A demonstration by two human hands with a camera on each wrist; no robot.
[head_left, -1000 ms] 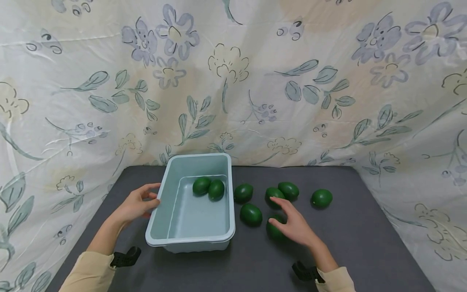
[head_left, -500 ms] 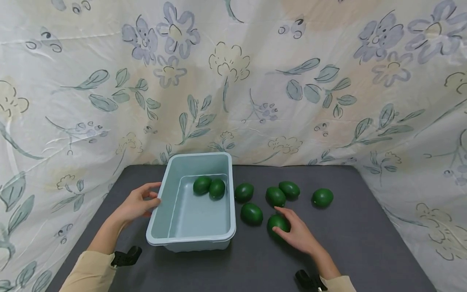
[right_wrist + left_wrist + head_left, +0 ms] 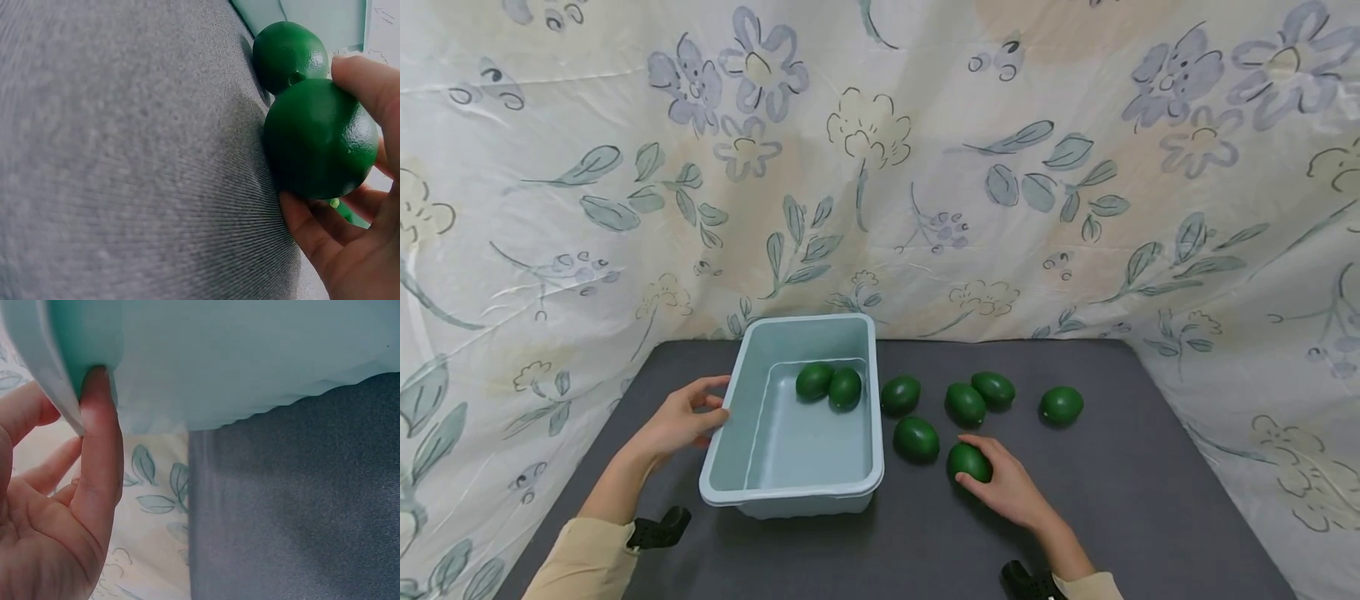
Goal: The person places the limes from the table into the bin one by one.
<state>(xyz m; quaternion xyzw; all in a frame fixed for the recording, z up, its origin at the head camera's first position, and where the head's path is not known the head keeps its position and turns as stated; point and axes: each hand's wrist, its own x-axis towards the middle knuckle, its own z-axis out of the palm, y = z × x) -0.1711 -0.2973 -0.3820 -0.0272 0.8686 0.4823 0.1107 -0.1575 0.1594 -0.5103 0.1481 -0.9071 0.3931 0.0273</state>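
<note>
My left hand (image 3: 679, 423) pinches the left rim of a pale blue-green plastic bin (image 3: 805, 457); the left wrist view shows its fingers (image 3: 100, 444) on both sides of the lip. Two glossy dark green limes (image 3: 815, 382) lie together inside the bin. Right of the bin, my right hand (image 3: 1011, 490) holds another lime (image 3: 967, 462) on the table between thumb and fingers. Up close in the right wrist view, the held lime (image 3: 319, 140) has the thumb at its upper side and fingers curled beneath. A second lime (image 3: 289, 56) shows just beyond it.
Several more limes lie on the dark grey table (image 3: 1120, 500): one (image 3: 916, 440) near the bin, one (image 3: 900, 395) behind it, a pair (image 3: 965, 404) further right, and one (image 3: 1062, 406) apart. A floral cloth (image 3: 880, 167) hangs behind and along the sides.
My right hand has come down from above the limes toward the nearest one and closed its thumb and fingers around it. The left hand and the bin stay in place.
</note>
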